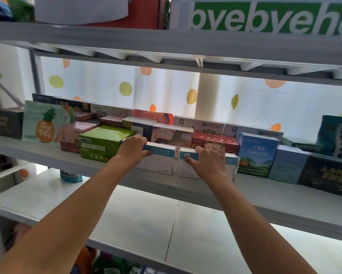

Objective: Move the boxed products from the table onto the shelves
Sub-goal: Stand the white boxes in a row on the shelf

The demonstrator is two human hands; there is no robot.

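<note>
Our left fingers [141, 142] curl over the top edge of the left white box [158, 161], thumb under its blue band, so that hand [131, 153] grips it. Our right fingers [215, 148] hook over the top of the right white box [188, 165] with the thumb pressed on its front face; that hand [207, 161] grips too. Both boxes stand upright, touching each other, at the front edge of the middle shelf [265, 192]. We judge the top-edge hold lets us slide them back and square them without tipping.

Taking the white pair as our landmark: just to their left sits the green box [101, 145], touching or nearly so. Just to their right stands the blue box [257, 155], close against the right white box. Directly behind them are the cream box [172, 135] and the red box [211, 140], which we judge will stop the pair from going far back. The gap between green and blue looks barely wide enough, so scraping a neighbour is the risk. Below them a lower shelf [126, 214] shows. The desk is out of view.
</note>
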